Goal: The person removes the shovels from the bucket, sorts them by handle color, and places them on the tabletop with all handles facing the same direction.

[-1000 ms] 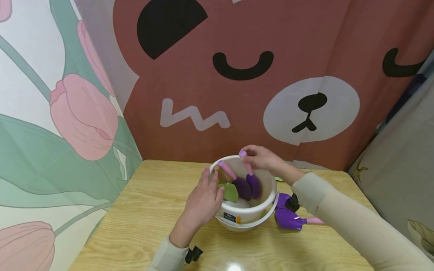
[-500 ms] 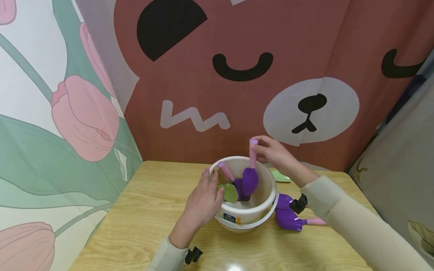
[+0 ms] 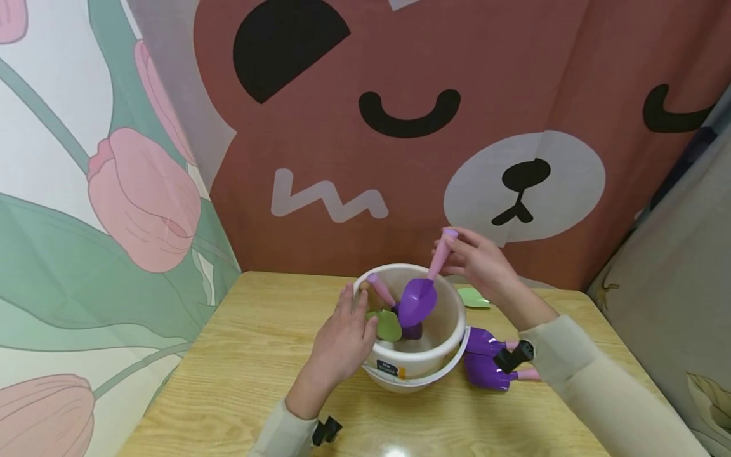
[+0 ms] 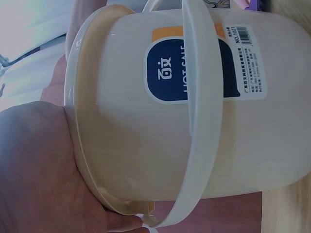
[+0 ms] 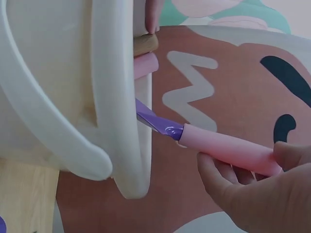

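My left hand (image 3: 344, 336) holds the left rim of a white plastic bucket (image 3: 402, 362), its palm (image 4: 43, 160) against the rim in the left wrist view. My right hand (image 3: 485, 263) pinches the pink handle of a purple toy shovel (image 3: 418, 301) near its end. The shovel slants, with its pointed blade over the bucket's mouth. Inside the bucket are a second pink-handled shovel (image 3: 381, 290), its dark purple blade partly covered, and a green blade (image 3: 387, 325). A wooden handle end (image 5: 146, 44) shows by the rim in the right wrist view.
Two purple shovels (image 3: 485, 371) with pink handles lie on the wooden table (image 3: 251, 355) right of the bucket. Behind them lies a light green tool (image 3: 474, 297). The bucket's white carrying handle (image 4: 206, 121) hangs down at its near side. A bear-printed curtain (image 3: 320, 139) stands behind the table.
My right hand has moved up and right, lifting the purple shovel by its handle; the blade now tilts left and hangs higher. My left hand and the bucket stay put.
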Action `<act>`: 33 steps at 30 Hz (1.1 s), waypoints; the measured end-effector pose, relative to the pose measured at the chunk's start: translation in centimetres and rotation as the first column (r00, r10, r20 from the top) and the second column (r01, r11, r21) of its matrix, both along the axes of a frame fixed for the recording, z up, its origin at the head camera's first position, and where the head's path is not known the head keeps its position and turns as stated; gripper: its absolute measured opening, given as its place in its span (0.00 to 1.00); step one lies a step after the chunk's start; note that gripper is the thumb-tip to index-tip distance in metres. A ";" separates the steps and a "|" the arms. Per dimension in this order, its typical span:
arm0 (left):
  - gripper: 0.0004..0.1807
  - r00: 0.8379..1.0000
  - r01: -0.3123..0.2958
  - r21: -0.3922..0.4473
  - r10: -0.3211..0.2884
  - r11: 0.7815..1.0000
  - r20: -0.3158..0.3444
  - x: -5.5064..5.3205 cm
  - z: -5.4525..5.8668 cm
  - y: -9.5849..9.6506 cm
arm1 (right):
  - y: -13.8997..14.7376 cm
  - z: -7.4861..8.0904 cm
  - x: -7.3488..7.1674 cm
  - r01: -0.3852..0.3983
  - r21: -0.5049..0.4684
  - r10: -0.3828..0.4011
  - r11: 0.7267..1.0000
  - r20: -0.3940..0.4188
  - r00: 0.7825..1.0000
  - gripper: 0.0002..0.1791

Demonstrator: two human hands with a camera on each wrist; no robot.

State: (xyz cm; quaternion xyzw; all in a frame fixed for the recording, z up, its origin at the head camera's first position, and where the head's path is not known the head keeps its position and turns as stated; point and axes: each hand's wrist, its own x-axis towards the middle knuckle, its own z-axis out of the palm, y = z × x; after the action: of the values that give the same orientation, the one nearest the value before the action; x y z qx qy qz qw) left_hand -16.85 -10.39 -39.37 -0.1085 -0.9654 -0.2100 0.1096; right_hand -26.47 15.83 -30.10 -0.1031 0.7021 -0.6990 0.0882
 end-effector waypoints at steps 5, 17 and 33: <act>0.35 1.000 0.004 -0.009 -0.003 1.000 0.010 0.1 0.1 0.0 | 0.9 -0.4 0.9 0.025 -0.136 -0.022 0.990 0.018 1.000 0.31; 0.35 1.000 0.005 0.024 -0.005 1.000 0.014 0.2 0.0 -0.6 | 3.2 -1.2 2.8 0.047 -0.555 0.011 0.831 0.100 0.995 0.10; 0.35 1.000 0.002 0.010 -0.002 1.000 -0.004 0.1 -0.2 -0.9 | 7.0 -2.0 4.3 0.092 -0.783 0.045 0.615 0.151 0.987 0.13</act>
State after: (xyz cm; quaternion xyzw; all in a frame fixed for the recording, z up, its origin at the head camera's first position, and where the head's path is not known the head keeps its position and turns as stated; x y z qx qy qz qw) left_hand -16.73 -11.29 -39.60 -0.1093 -0.9641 -0.2146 0.1119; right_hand -22.21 22.84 -32.09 -0.0673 0.3166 -0.9428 0.0795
